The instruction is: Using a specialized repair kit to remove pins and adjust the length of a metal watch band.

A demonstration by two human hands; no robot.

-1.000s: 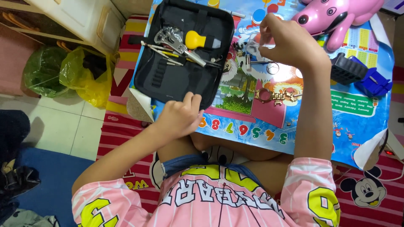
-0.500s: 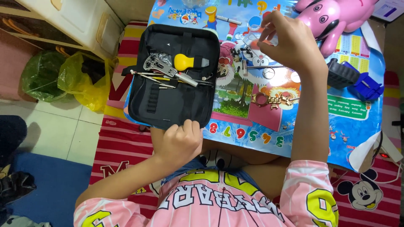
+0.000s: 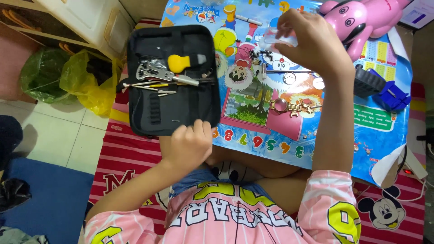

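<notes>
My left hand [image 3: 190, 144] rests with curled fingers on the near edge of an open black tool case [image 3: 172, 79]. Inside the case lie a yellow-handled tool [image 3: 181, 63], a metal wrench-like tool [image 3: 151, 70] and several thin picks. My right hand [image 3: 312, 38] is raised over the colourful cartoon mat [image 3: 271, 131] and grips a small clear plastic piece [image 3: 278, 38]. Below that hand lie small metal parts [image 3: 262, 56] and a gold watch with a link band [image 3: 294, 107].
A pink toy dog [image 3: 361, 18] lies at the top right. A blue and black tool block [image 3: 382, 88] sits at the mat's right edge. Yellow and green plastic bags [image 3: 68, 74] lie on the floor at left, beside a white cabinet [image 3: 90, 18]. A striped red rug [image 3: 131, 158] lies underneath.
The view has shifted, so the case and mat sit lower and more to the right in the picture. My left hand slid to the case's near right corner. My right hand stays raised.
</notes>
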